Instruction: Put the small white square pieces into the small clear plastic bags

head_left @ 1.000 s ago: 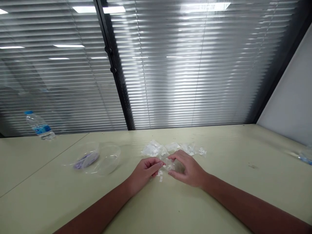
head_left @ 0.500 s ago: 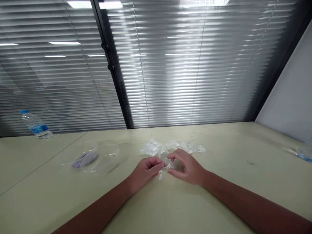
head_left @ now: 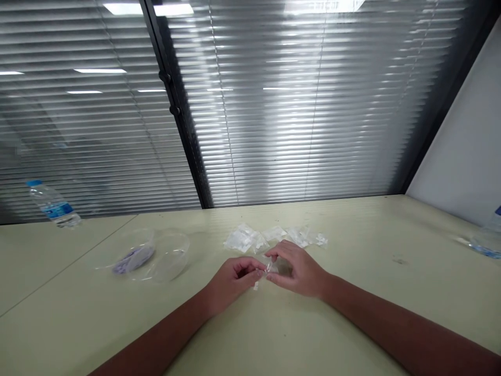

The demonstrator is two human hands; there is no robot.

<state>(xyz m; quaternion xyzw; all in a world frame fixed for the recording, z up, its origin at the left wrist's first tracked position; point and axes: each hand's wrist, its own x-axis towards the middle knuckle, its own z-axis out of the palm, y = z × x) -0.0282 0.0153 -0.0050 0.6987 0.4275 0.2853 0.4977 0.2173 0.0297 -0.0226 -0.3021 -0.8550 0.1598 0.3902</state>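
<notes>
A small clear plastic piece (head_left: pixel 270 267) is pinched between the left hand (head_left: pixel 233 279) and right hand (head_left: pixel 298 271), well short of the table's far edge (head_left: pixel 313 201).

The tabletop (head_left: pixel 78 282) is pale yellow-green, marked by one dark smudge (head_left: pixel 399 260). Behind it, the blinds (head_left: pixel 297 130) run in silver-grey horizontal stripes, split by a black frame (head_left: pixel 183 146), and the wall (head_left: pixel 462 141) is off-white. The left bottle (head_left: pixel 52 204) is clear, with a blue cap and a blue label; the right bottle (head_left: pixel 485 245) shows blue too. The dish (head_left: pixel 170 256) is colourless, holding a pale purple lump (head_left: pixel 133 259). The packets (head_left: pixel 239 239) and scraps (head_left: pixel 255 285) are white, and the film (head_left: pixel 269 267) is clear with white flecks.
</notes>
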